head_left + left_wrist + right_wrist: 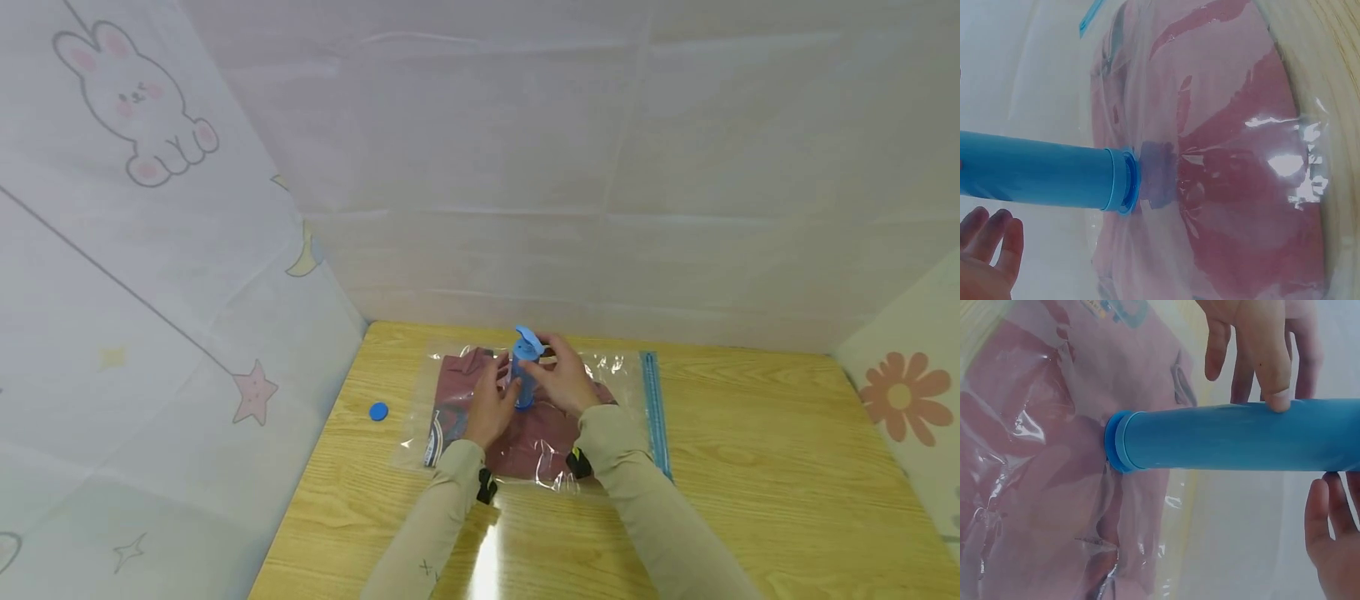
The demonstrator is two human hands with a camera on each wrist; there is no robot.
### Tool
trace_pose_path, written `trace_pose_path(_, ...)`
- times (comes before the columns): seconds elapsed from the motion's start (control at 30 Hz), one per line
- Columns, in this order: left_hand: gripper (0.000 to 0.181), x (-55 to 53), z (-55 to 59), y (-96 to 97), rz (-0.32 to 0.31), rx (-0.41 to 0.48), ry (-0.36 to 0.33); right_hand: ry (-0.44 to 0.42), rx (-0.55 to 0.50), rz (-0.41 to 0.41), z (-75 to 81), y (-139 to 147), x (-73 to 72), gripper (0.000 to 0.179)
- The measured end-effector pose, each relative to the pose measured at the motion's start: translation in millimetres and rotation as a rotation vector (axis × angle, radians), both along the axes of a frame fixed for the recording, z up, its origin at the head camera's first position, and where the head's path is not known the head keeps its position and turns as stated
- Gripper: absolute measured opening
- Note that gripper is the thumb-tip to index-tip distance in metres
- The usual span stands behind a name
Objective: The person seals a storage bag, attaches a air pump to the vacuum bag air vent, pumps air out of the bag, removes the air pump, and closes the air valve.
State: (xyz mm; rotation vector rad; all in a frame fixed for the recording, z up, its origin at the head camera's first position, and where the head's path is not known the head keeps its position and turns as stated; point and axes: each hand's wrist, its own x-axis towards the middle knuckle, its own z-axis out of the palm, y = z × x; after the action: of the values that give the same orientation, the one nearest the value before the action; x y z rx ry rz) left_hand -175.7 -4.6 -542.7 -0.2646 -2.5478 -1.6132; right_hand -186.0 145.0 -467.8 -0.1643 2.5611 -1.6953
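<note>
A blue hand pump point(525, 352) stands upright on a clear storage bag point(630, 383) with a folded maroon garment point(525, 450) inside. In the left wrist view, the pump's flanged base point(1124, 181) sits over a round fitting on the bag's film. My right hand point(566, 383) holds the upper barrel, thumb in front and fingers behind, just under the light blue handle point(529, 337). My left hand point(491, 408) is at the barrel's left side; its thumb touches the barrel while the other fingers stay loosely apart, as the right wrist view shows.
A small round blue cap point(378, 411) lies on the wooden table point(337, 483) left of the bag. Down the bag's right edge runs a blue zip strip point(655, 408). A pale wall sheet point(487, 167) hangs close behind the table.
</note>
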Motion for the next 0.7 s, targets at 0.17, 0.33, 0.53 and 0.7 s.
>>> trace_pose_path(0.17,0.049,1.6,0.8,0.5,0.004,-0.046,0.034,0.009,0.055,-0.030,-0.8,-4,0.5,0.055)
trace_pose_path(0.33,0.052,2.9,0.2,0.9,0.003,-0.066,0.016,0.003,0.093,-0.084,-0.8,-9,-0.4,0.057)
trace_pose_path(0.53,0.055,2.5,0.3,1.1,-0.005,-0.019,-0.022,-0.017,0.098,-0.114,-0.2,-12,-0.1,0.059)
trace_pose_path(0.7,0.056,2.0,-1.2,1.0,0.007,-0.006,-0.040,-0.025,0.096,-0.108,-0.6,-13,1.7,0.060)
